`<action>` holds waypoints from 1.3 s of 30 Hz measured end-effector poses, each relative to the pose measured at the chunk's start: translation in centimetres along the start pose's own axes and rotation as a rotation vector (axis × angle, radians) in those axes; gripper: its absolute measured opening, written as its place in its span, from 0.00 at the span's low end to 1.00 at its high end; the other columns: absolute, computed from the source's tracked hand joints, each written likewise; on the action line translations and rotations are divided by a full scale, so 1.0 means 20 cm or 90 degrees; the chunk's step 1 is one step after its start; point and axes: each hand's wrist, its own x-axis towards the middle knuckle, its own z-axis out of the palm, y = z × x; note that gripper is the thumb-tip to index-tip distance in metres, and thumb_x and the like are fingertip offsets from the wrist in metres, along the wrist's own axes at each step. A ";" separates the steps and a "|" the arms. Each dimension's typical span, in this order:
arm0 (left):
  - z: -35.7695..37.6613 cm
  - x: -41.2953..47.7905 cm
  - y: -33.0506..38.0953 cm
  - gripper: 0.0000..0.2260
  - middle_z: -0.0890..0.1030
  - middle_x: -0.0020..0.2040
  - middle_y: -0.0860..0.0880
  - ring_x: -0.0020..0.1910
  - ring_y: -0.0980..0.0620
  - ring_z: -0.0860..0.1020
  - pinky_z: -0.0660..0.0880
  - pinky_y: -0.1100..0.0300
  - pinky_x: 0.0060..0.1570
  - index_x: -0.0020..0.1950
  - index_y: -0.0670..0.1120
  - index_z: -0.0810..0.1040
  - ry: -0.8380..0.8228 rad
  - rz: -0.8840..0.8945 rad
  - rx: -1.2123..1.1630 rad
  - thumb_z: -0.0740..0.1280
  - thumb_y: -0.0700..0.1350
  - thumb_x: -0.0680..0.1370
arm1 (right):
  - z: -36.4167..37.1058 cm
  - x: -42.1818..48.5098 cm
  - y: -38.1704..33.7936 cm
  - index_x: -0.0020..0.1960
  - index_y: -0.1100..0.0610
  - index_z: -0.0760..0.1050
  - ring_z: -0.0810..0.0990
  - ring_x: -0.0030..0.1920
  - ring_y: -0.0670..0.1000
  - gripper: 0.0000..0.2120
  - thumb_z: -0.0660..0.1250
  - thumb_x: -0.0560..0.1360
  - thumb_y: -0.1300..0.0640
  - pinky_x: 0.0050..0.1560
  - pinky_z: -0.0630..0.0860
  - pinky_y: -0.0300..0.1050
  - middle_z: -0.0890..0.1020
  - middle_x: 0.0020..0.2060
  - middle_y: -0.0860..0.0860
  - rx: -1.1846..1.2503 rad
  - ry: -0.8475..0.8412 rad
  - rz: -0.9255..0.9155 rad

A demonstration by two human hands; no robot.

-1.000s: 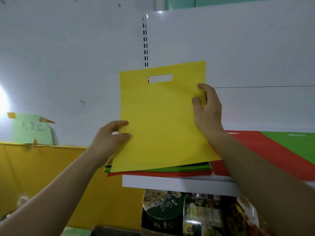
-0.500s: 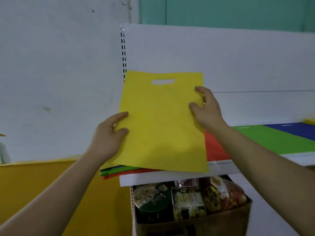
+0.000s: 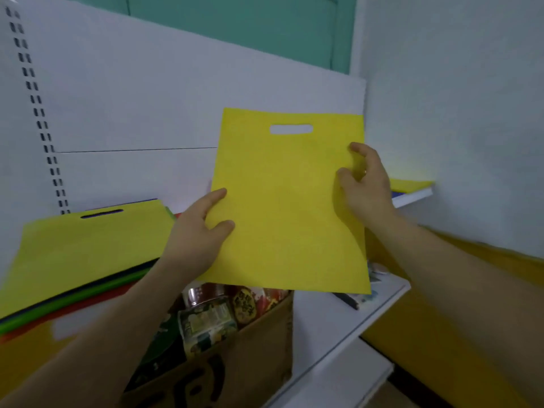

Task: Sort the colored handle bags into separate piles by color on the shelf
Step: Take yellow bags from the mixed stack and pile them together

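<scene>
Now: yellow handle bag (image 3: 288, 207) held up flat in both my hands, off the shelf.

Below my hands I see an open cardboard box (image 3: 250, 348) packed with snack packets, beside a white lower shelf (image 3: 368, 313). My left hand (image 3: 194, 240) grips the bag's left edge, thumb on the front. My right hand (image 3: 365, 187) pinches its right edge higher up. Left of the left hand lies a mixed stack (image 3: 88, 240), a yellow bag on top, green and red edges beneath. Just beyond the right hand a yellow pile (image 3: 412, 185) sits at the end of the upper shelf (image 3: 412, 198). Behind stand a white back panel (image 3: 176, 98) and a teal wall (image 3: 235, 22).
</scene>
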 end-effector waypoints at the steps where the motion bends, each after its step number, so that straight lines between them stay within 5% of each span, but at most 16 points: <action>1: 0.07 0.00 0.05 0.23 0.69 0.70 0.51 0.57 0.53 0.71 0.69 0.60 0.52 0.72 0.55 0.66 -0.018 0.008 -0.006 0.65 0.42 0.78 | -0.09 0.01 0.03 0.70 0.51 0.66 0.70 0.52 0.42 0.21 0.63 0.78 0.60 0.47 0.64 0.29 0.69 0.59 0.42 -0.016 0.017 0.001; 6: 0.48 -0.03 0.30 0.25 0.68 0.71 0.51 0.64 0.48 0.72 0.71 0.53 0.61 0.73 0.54 0.64 -0.109 0.047 -0.041 0.66 0.43 0.78 | -0.63 0.03 0.18 0.70 0.50 0.65 0.67 0.48 0.37 0.22 0.63 0.78 0.58 0.49 0.62 0.28 0.69 0.58 0.41 -0.103 0.073 0.034; 14: 1.19 -0.17 0.71 0.25 0.68 0.71 0.49 0.64 0.47 0.71 0.69 0.53 0.61 0.73 0.54 0.65 -0.212 0.092 -0.094 0.66 0.43 0.77 | -1.46 -0.04 0.42 0.70 0.46 0.65 0.71 0.48 0.44 0.21 0.62 0.78 0.57 0.47 0.67 0.35 0.70 0.55 0.41 -0.181 0.150 0.095; 21: 1.69 -0.28 0.91 0.24 0.68 0.70 0.50 0.55 0.55 0.70 0.69 0.65 0.46 0.73 0.53 0.64 -0.309 0.094 -0.163 0.65 0.41 0.78 | -1.95 -0.14 0.63 0.70 0.49 0.66 0.71 0.48 0.45 0.21 0.62 0.78 0.58 0.47 0.66 0.35 0.70 0.56 0.42 -0.254 0.212 0.137; 28: 2.10 -0.24 1.01 0.24 0.70 0.64 0.52 0.52 0.55 0.72 0.69 0.69 0.39 0.72 0.54 0.66 -0.387 0.124 -0.204 0.66 0.41 0.78 | -2.21 -0.17 0.80 0.69 0.47 0.65 0.71 0.35 0.44 0.20 0.61 0.79 0.58 0.38 0.69 0.42 0.71 0.49 0.45 -0.301 0.278 0.211; 33: 2.34 -0.07 1.02 0.23 0.71 0.68 0.50 0.59 0.51 0.73 0.72 0.57 0.54 0.71 0.54 0.67 -0.423 0.147 -0.245 0.67 0.41 0.77 | -2.28 -0.04 0.91 0.69 0.46 0.65 0.72 0.35 0.46 0.20 0.60 0.79 0.57 0.36 0.71 0.43 0.72 0.49 0.45 -0.331 0.314 0.222; 39: 2.56 0.21 1.00 0.23 0.70 0.70 0.51 0.66 0.49 0.70 0.71 0.51 0.62 0.71 0.55 0.67 -0.443 0.170 -0.268 0.67 0.42 0.77 | -2.26 0.20 1.06 0.69 0.46 0.65 0.74 0.47 0.51 0.20 0.61 0.79 0.57 0.45 0.70 0.43 0.71 0.56 0.46 -0.360 0.337 0.217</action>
